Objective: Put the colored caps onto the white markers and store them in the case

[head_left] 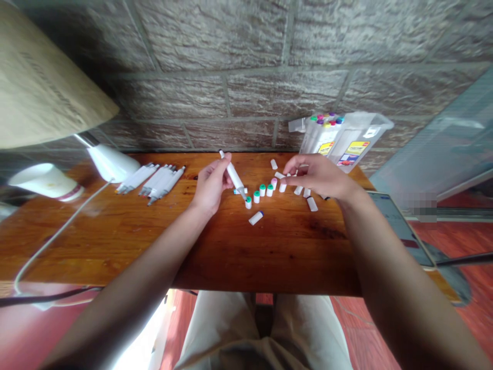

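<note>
My left hand is closed round a white marker, which slants downward with its grey lower end at a green-topped marker cap. More caps stand upright in a loose row to the right, among them a green-topped cap and a pink-topped cap. My right hand is over the right end of this row, thumb and forefinger apart. Its thumb tip overlaps the top of a white cap; I cannot tell whether it presses on it. A blue-ended cap lies on its side in front.
Several markers lie in bundles at the left, near a lamp base and a tilted paper cup. Loose white caps lie under and beside my right hand. Behind it stands a clear plastic case holding markers. A tablet rests at the right edge.
</note>
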Action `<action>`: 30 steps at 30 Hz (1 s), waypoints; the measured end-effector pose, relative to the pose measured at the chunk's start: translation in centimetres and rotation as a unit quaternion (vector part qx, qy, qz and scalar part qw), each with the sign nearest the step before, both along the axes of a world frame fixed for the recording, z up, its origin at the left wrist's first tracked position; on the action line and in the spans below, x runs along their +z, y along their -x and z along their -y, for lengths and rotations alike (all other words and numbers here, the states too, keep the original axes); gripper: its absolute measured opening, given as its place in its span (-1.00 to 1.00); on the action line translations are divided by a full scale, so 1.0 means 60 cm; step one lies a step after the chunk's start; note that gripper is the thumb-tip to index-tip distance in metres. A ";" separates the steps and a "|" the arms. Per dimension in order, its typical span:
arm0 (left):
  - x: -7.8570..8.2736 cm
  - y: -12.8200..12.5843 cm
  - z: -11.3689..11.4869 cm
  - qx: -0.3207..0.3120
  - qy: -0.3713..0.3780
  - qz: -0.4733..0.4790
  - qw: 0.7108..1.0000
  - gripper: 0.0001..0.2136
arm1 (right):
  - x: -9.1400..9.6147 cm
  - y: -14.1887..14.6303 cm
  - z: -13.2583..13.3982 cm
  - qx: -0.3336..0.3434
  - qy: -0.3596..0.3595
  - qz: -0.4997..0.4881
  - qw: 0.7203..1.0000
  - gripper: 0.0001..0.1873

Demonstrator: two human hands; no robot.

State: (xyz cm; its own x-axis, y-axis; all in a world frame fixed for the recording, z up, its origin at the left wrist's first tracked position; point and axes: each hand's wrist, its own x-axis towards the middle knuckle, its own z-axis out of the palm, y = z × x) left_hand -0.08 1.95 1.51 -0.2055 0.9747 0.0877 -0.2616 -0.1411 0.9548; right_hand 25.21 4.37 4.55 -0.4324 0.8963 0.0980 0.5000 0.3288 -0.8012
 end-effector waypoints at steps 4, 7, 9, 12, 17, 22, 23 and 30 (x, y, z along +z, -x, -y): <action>0.000 -0.001 0.001 -0.004 0.004 -0.002 1.000 -0.56 | -0.001 -0.007 -0.003 -0.050 -0.031 0.109 0.992 -0.51; -0.001 -0.001 0.001 -0.003 0.004 -0.001 1.000 -0.57 | -0.007 0.000 -0.004 -0.015 -0.037 0.178 0.983 -0.69; -0.001 -0.001 0.001 -0.007 0.000 0.001 1.000 -0.57 | -0.008 0.006 -0.003 0.007 -0.038 0.183 0.982 -0.74; -0.001 0.000 0.000 -0.010 -0.003 0.002 1.000 -0.56 | -0.006 0.009 0.000 -0.009 -0.008 0.148 0.989 -0.72; -0.002 -0.001 -0.001 -0.003 -0.003 0.004 1.000 -0.55 | 0.002 0.008 0.001 -0.012 0.167 -0.079 0.983 -0.80; -0.006 -0.001 -0.002 -0.010 -0.005 -0.005 1.000 -0.57 | 0.010 0.010 0.001 0.003 0.340 -0.288 0.896 -0.87; -0.006 -0.002 -0.001 -0.010 -0.002 -0.009 1.000 -0.57 | 0.011 0.010 0.000 0.005 0.353 -0.304 0.885 -0.86; -0.003 -0.001 0.000 -0.014 -0.010 -0.004 1.000 -0.55 | 0.007 0.006 -0.004 -0.025 0.288 -0.267 0.919 -0.84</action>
